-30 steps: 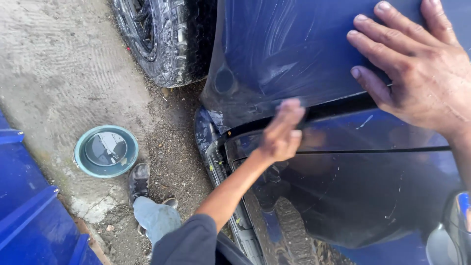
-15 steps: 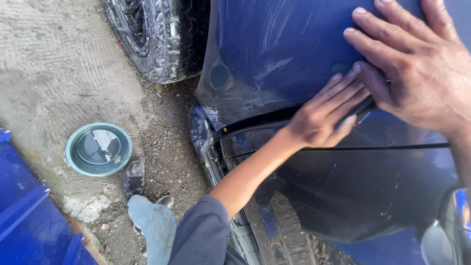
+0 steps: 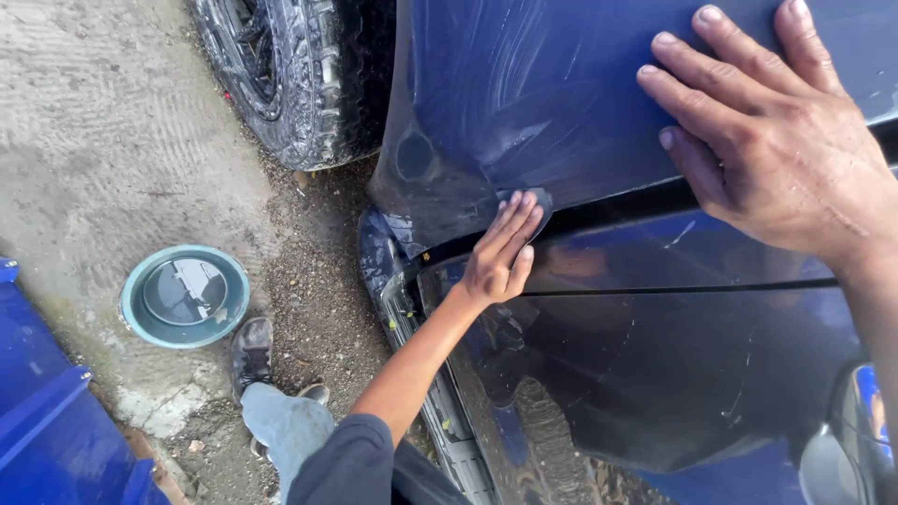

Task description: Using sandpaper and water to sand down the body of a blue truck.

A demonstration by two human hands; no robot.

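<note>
I look down at a dark blue car body panel (image 3: 561, 93) with wet, scuffed streaks. My left hand (image 3: 500, 252) reaches from below and presses a small dark pad (image 3: 541, 199) flat against the panel's lower edge, just above a black gap. The fingers lie together on the pad. My right hand (image 3: 776, 150) rests flat on the panel at the upper right with its fingers spread and nothing in it. Below the gap, a glossy blue panel (image 3: 673, 355) reflects my arm.
A black tyre (image 3: 281, 84) stands at the top left. A teal bowl (image 3: 131, 323) holding water sits on the concrete ground. My shoe (image 3: 251, 351) and jeans leg stand on gravel. Another blue part (image 3: 47, 421) fills the bottom left corner.
My left hand slid right along the panel edge towards the right hand, then came back left and lower with the pad. The right hand stayed flat in place.
</note>
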